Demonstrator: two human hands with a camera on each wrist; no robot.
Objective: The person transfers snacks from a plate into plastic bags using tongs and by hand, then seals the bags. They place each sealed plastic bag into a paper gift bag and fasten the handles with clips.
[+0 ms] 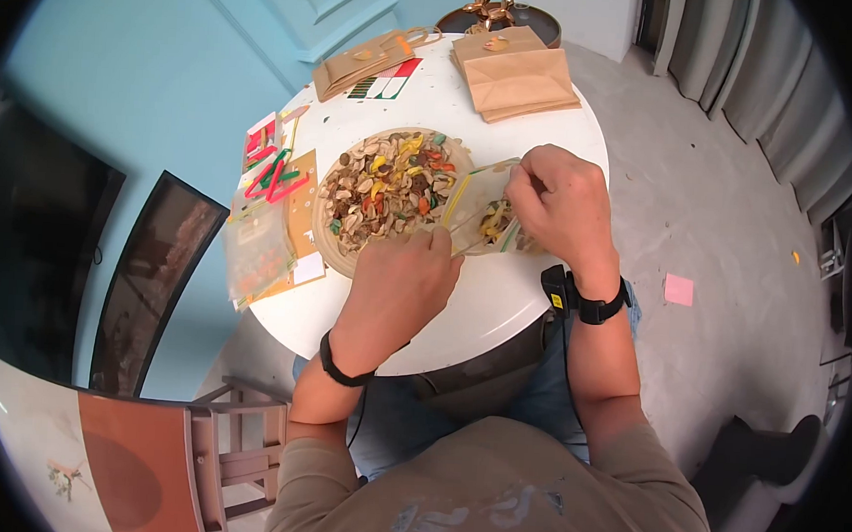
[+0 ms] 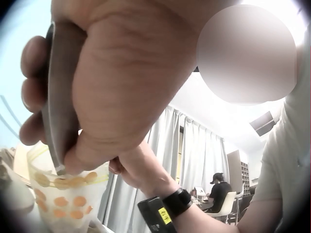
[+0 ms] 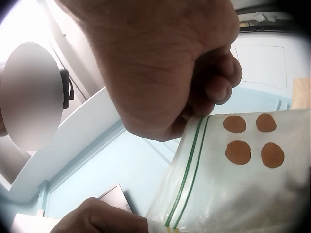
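Note:
A clear zip bag (image 1: 469, 209) with orange dots and some mixed dried pieces inside stands tilted at the right rim of a round tray (image 1: 462, 158). My right hand (image 1: 566, 201) pinches the bag at one end of its green zip line, as the right wrist view shows. At the other end is my left hand (image 1: 401, 276), its knuckles over the tray's near rim. In the left wrist view its thumb and fingers grip a flat, tapering grey metal tool (image 2: 62, 97), whose tip overlaps the bag's mouth. The tray bears a heap of dried pieces (image 1: 382, 191), brown, yellow, orange and green.
Brown paper bags (image 1: 522, 83) lie at the table's back right, with more paper bags (image 1: 360, 62) at back left. Red and green strips (image 1: 276, 176) and flat clear bags (image 1: 258, 252) lie along the left edge. A pink note (image 1: 678, 290) is on the floor.

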